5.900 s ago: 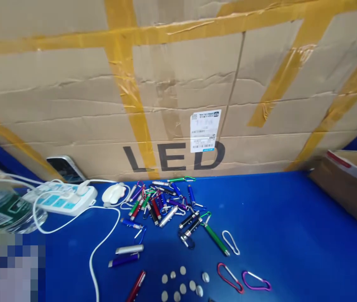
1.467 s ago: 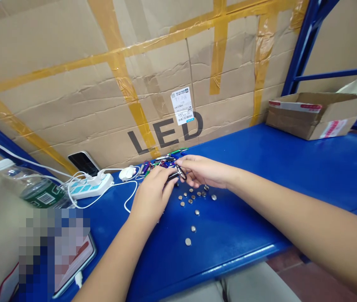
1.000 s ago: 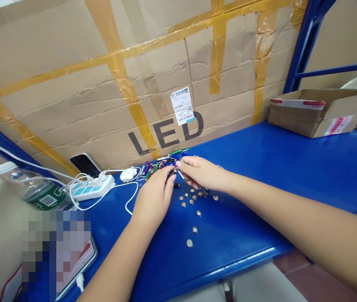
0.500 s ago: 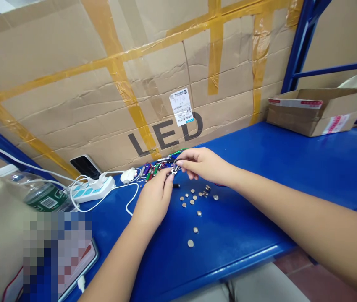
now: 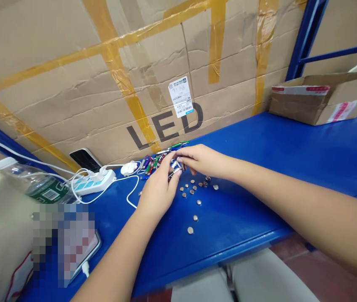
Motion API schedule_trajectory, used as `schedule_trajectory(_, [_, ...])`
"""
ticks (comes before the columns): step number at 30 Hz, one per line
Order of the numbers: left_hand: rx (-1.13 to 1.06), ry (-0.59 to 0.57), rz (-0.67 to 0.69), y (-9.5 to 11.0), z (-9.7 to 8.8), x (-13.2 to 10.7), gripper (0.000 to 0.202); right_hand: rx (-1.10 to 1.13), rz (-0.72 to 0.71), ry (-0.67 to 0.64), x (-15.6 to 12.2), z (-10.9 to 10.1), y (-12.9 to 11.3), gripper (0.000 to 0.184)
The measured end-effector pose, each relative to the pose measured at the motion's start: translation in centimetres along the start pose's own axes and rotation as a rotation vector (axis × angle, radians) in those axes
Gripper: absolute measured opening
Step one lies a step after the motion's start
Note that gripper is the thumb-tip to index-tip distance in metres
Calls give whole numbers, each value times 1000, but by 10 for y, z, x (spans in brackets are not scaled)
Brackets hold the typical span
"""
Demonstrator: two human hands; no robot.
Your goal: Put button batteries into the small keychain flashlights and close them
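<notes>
My left hand (image 5: 159, 188) and my right hand (image 5: 199, 161) meet over the blue table (image 5: 276, 159). Between their fingertips they pinch a small dark keychain light (image 5: 175, 169). Just behind them lies a heap of coloured keychain lights (image 5: 155, 161) with clips. Several small round button cells (image 5: 194, 191) are scattered on the table below my right hand, two more (image 5: 192, 224) lying nearer to me.
A big taped cardboard box marked LED (image 5: 166, 84) stands along the back. A white power strip (image 5: 92, 183) with cables, a phone (image 5: 84, 157) and a plastic bottle (image 5: 36, 186) are at the left. An open carton (image 5: 320, 98) sits at the right.
Both hands came in from out of view and met at the heap. Over the last second they stayed together, turning the small light between the fingertips; the camera dipped slightly.
</notes>
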State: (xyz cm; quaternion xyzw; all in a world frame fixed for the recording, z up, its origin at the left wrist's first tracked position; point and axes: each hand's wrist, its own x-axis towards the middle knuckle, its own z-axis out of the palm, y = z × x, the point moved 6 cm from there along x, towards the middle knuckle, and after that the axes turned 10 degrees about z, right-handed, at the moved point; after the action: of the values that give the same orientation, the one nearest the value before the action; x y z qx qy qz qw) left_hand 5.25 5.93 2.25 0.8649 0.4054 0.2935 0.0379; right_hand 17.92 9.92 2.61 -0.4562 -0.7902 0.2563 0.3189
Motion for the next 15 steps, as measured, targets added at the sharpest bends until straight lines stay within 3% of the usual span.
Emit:
schedule_trajectory(3, [6,44,44,2,-2,1,41,81,9,-27,0,6,2,30])
schedule_trajectory(6, [-8,82,21,-1,-7,1,33,278,49,-77,-1,14,6,52])
schedule_trajectory(8, [-27,107,-8,-3,-9,1,32,330,80,-112,-2,18,7,56])
schedule_trajectory(15, [-49,135,-40,-2,-8,-1,33,-49,-27,-101,-6,15,-7,22])
